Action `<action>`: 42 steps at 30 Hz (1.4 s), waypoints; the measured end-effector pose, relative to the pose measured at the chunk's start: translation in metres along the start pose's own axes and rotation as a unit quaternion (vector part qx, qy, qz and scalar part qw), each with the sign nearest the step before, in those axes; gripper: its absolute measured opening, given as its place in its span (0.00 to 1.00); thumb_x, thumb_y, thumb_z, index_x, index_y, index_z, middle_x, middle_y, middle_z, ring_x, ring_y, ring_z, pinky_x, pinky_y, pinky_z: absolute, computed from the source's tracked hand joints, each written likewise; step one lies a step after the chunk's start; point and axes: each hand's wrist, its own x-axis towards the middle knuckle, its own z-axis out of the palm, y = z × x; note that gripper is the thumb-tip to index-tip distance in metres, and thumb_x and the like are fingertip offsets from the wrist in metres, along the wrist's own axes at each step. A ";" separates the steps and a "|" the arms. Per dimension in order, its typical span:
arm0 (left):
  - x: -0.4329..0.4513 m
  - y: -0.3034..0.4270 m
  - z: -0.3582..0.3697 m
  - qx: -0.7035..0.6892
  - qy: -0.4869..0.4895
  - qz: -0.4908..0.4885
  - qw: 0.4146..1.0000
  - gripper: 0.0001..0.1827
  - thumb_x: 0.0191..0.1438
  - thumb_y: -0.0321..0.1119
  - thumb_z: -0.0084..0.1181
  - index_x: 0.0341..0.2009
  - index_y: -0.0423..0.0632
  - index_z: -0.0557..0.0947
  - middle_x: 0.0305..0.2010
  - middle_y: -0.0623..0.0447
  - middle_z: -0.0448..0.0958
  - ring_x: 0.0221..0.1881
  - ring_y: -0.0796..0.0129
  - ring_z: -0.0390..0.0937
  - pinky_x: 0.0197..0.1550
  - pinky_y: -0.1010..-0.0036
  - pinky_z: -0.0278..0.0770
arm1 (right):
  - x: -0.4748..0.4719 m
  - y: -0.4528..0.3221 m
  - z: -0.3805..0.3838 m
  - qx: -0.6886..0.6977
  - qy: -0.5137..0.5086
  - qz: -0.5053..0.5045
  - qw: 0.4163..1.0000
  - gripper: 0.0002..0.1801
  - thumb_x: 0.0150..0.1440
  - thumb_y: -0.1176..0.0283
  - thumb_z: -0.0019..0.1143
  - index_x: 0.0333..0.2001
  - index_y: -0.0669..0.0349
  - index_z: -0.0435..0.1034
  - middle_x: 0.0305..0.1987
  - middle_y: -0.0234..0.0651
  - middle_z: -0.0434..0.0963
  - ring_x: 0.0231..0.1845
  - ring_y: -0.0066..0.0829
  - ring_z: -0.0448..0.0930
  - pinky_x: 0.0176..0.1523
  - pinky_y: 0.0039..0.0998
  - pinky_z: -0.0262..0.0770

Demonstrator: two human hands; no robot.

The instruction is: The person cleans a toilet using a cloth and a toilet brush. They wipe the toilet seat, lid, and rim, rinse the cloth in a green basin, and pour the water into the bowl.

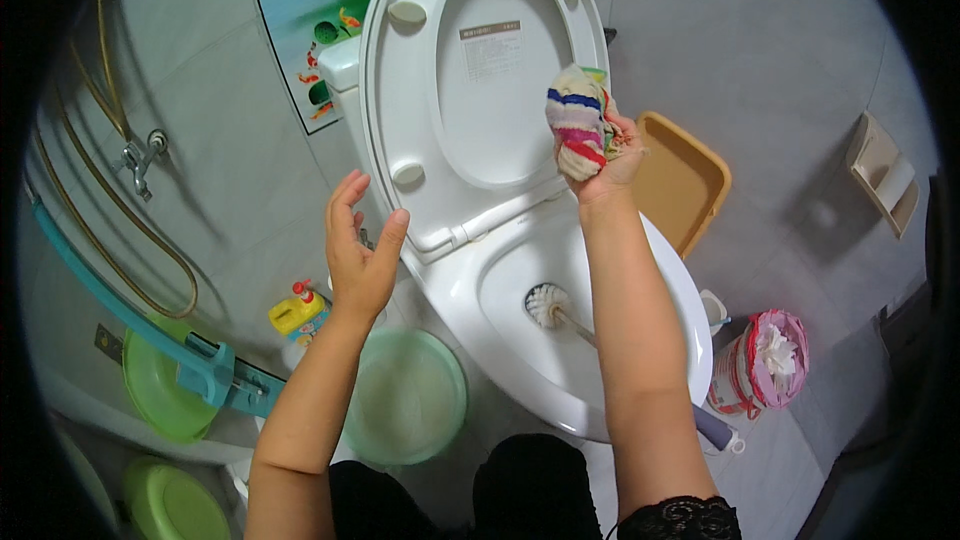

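My right hand grips a bunched striped cloth in front of the right side of the raised toilet seat. My left hand is held up with its fingers apart and nothing in it, left of the seat hinge. Behind the seat the lid also stands up and bears a printed label. Inside the bowl of the white toilet rests a toilet brush, bristles down. Its handle passes under my right forearm, and the grey grip sticks out past the rim.
A green basin of cloudy liquid stands left of the toilet, near a yellow cleaner bottle. On the right are a tan tray and a waste bin with tissues. A wall tap and hose are at left.
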 end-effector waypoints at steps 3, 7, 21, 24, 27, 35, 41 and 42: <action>-0.018 -0.012 0.007 -0.020 -0.019 -0.024 0.999 0.29 0.53 0.38 0.60 0.59 0.48 0.67 0.62 0.49 0.63 0.60 0.60 0.63 0.59 0.62 0.62 | -0.021 -0.005 -0.010 -0.066 -0.107 0.148 0.981 0.22 0.47 0.70 0.50 0.48 0.66 0.71 0.45 0.45 0.78 0.45 0.42 0.79 0.53 0.42 0.75; -0.068 -0.066 0.014 -0.070 -0.020 -0.123 0.990 0.27 0.51 0.35 0.60 0.57 0.50 0.69 0.60 0.51 0.63 0.57 0.63 0.64 0.55 0.62 0.65 | -0.055 0.041 0.005 -0.454 -0.184 0.255 0.834 0.24 0.46 0.73 0.61 0.50 0.65 0.71 0.40 0.38 0.79 0.40 0.30 0.80 0.46 0.29 0.76; -0.114 -0.096 -0.006 -0.143 0.013 -0.355 0.924 0.24 0.55 0.25 0.50 0.58 0.46 0.67 0.56 0.44 0.66 0.59 0.62 0.63 0.58 0.70 0.63 | -0.196 0.042 -0.008 -0.757 -0.585 0.151 0.250 0.16 0.42 0.78 0.55 0.37 0.52 0.78 0.54 0.33 0.73 0.50 0.40 0.74 0.45 0.34 0.77; -0.115 -0.102 -0.017 -0.143 0.014 -0.341 0.929 0.24 0.56 0.26 0.50 0.58 0.46 0.67 0.56 0.46 0.66 0.58 0.63 0.64 0.58 0.71 0.63 | -0.169 0.042 0.013 -0.693 -0.587 0.271 0.319 0.15 0.42 0.80 0.53 0.35 0.55 0.77 0.44 0.36 0.78 0.44 0.35 0.79 0.43 0.39 0.75; -0.113 -0.108 -0.019 -0.179 0.020 -0.347 0.920 0.23 0.56 0.27 0.50 0.58 0.46 0.68 0.56 0.47 0.67 0.58 0.64 0.64 0.57 0.71 0.63 | -0.148 0.113 0.012 -0.776 -0.555 -0.105 0.281 0.19 0.45 0.78 0.53 0.44 0.56 0.72 0.53 0.32 0.70 0.51 0.40 0.70 0.45 0.35 0.77; -0.121 -0.099 -0.011 -0.150 -0.026 -0.314 0.937 0.22 0.57 0.31 0.53 0.57 0.47 0.69 0.58 0.48 0.66 0.59 0.64 0.64 0.57 0.71 0.62 | -0.185 0.114 -0.034 -0.773 -0.613 -0.072 0.146 0.18 0.40 0.69 0.61 0.39 0.55 0.77 0.54 0.32 0.71 0.53 0.45 0.70 0.48 0.43 0.74; -0.124 -0.077 -0.009 -0.035 -0.083 -0.085 0.992 0.22 0.55 0.28 0.56 0.55 0.45 0.70 0.61 0.49 0.66 0.63 0.59 0.61 0.64 0.63 0.57 | -0.121 0.030 -0.014 -0.700 -0.510 0.252 0.433 0.25 0.37 0.83 0.53 0.43 0.56 0.76 0.51 0.38 0.76 0.54 0.40 0.74 0.56 0.36 0.71; -0.122 -0.069 -0.003 -0.013 -0.124 -0.021 0.992 0.23 0.54 0.30 0.57 0.55 0.46 0.70 0.61 0.48 0.65 0.64 0.56 0.60 0.65 0.60 0.56 | -0.089 0.016 -0.022 -0.736 -0.449 0.196 0.467 0.28 0.38 0.88 0.49 0.45 0.56 0.76 0.52 0.40 0.77 0.54 0.43 0.75 0.58 0.35 0.70</action>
